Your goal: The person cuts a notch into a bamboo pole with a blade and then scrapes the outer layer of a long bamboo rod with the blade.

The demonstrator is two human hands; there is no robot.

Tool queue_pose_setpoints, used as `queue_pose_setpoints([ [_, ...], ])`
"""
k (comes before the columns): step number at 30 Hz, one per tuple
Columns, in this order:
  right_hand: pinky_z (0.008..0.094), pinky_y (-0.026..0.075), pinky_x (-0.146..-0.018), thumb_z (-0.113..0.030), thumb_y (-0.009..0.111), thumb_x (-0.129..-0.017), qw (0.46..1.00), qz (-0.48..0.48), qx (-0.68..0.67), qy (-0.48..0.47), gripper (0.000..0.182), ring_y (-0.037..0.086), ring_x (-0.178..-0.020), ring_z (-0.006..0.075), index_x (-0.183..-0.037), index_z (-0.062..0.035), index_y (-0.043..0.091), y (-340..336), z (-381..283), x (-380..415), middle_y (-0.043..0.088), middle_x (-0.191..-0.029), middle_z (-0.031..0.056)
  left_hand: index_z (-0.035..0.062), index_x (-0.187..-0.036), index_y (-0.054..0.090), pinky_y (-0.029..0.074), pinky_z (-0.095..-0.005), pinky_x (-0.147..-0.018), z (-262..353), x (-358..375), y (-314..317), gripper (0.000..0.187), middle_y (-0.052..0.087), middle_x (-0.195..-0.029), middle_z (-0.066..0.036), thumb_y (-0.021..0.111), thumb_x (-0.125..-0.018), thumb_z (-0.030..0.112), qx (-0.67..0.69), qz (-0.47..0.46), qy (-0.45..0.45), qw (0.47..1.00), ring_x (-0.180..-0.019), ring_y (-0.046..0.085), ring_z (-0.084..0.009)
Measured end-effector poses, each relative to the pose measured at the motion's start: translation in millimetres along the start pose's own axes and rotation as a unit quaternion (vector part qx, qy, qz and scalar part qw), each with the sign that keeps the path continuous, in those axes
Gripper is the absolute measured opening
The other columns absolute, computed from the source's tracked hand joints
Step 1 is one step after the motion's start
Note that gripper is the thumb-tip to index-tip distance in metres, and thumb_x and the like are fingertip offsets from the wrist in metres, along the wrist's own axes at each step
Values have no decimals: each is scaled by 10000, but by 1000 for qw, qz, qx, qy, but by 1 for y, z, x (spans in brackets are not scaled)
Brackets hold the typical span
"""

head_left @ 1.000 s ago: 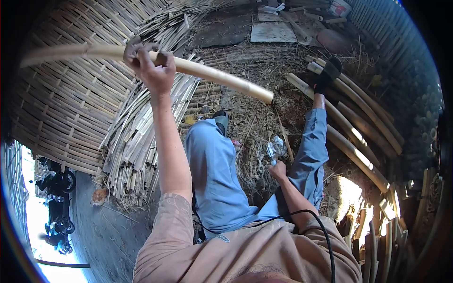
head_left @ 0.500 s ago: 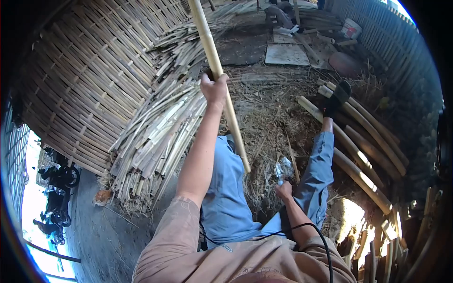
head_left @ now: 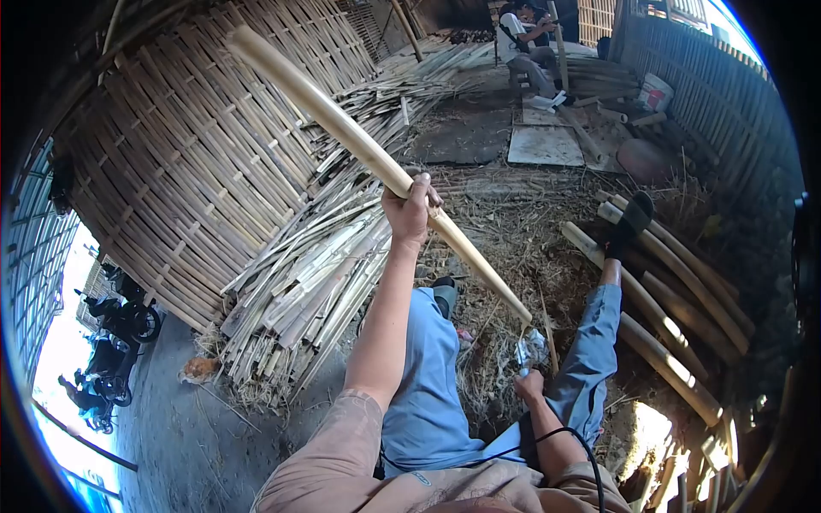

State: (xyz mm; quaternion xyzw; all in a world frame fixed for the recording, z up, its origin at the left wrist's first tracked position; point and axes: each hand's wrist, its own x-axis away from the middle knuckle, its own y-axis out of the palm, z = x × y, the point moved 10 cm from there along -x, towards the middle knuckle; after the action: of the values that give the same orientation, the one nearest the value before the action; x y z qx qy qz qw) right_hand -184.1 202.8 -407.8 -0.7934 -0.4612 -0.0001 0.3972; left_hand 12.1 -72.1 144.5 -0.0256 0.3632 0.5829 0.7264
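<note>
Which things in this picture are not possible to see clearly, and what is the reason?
- Head view: the shiny tool in the right hand is too small and glaring to identify.
- The long pale bamboo pole in the left hand: its lower tip merges with that tool, so contact is unclear.
- The seated person far behind is too small to make out their work.
- The split bamboo strip pile hides the ground beneath.

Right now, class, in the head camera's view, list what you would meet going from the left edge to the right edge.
Parked motorbikes → woven bamboo mat wall → heap of split bamboo strips → left hand with a shut grip on the long pale bamboo pole → right hand holding a metal blade → thick round bamboo poles.
</note>
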Motion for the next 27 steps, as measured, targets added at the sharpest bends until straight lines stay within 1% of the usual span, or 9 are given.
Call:
queue_pose_setpoints([
  [3,464,567,-793,-229,716,-767,1000,22,3,-14,295,725,-911,400,-907,32,715,0,3,-1,734,-931,257,20,-1112,592,545,-310,-484,47,16,28,203,597,-710,-62,647,-917,26,45,-105,-18,993,-515,603,-152],
  [5,475,560,-766,-242,725,-742,999,30,-13,-40,298,719,-862,422,-859,33,712,8,9,-7,721,-848,261,28,-1231,570,558,-327,-486,118,45,63,328,598,-780,-86,674,-924,81,123,-266,38,955,-517,601,-163],
  [8,488,557,-772,-250,727,-743,998,41,2,-38,303,715,-848,427,-870,25,718,11,12,-8,719,-843,261,53,-1286,562,582,-387,-482,219,109,112,355,654,-931,-186,668,-955,132,245,-519,50,817,-548,635,-213],
  [11,493,558,-807,-256,731,-750,999,13,-2,-34,325,715,-893,428,-899,33,721,12,8,-10,721,-886,276,40,-1217,578,582,-430,-491,268,157,125,269,712,-1012,-308,640,-991,172,306,-555,94,768,-538,649,-294],
  [12,495,558,-818,-258,732,-752,1000,2,-6,-31,334,715,-908,428,-908,37,722,16,10,-11,721,-899,281,13,-1183,582,562,-429,-477,273,163,129,261,718,-981,-303,637,-995,186,331,-561,105,751,-485,610,-283],
  [15,492,560,-832,-265,734,-755,999,14,33,-34,364,712,-938,434,-933,52,721,13,11,-9,718,-940,294,8,-1030,627,543,-449,-417,279,175,139,245,743,-1055,-166,623,-800,-76,273,-569,118,767,-457,592,-297],
  [16,491,562,-840,-266,731,-759,999,1,30,-26,384,708,-953,437,-963,58,718,14,11,-10,717,-966,297,-7,-932,646,504,-422,-383,276,173,143,150,746,-1023,-163,614,-799,-65,294,-527,112,789,-431,566,-280],
  [23,485,559,-831,-249,711,-765,1000,13,2,1,351,708,-950,431,-956,45,714,6,8,-2,721,-932,285,-28,-900,654,423,-390,-338,276,185,146,107,741,-935,-165,638,-799,-61,323,-510,160,781,-395,506,-243],
  [27,482,561,-826,-246,719,-763,1000,7,4,-8,323,712,-935,426,-935,27,719,9,7,-4,723,-931,280,0,-988,657,438,-362,-340,275,184,151,108,750,-912,-144,641,-882,15,320,-557,114,758,-411,541,-229],
])
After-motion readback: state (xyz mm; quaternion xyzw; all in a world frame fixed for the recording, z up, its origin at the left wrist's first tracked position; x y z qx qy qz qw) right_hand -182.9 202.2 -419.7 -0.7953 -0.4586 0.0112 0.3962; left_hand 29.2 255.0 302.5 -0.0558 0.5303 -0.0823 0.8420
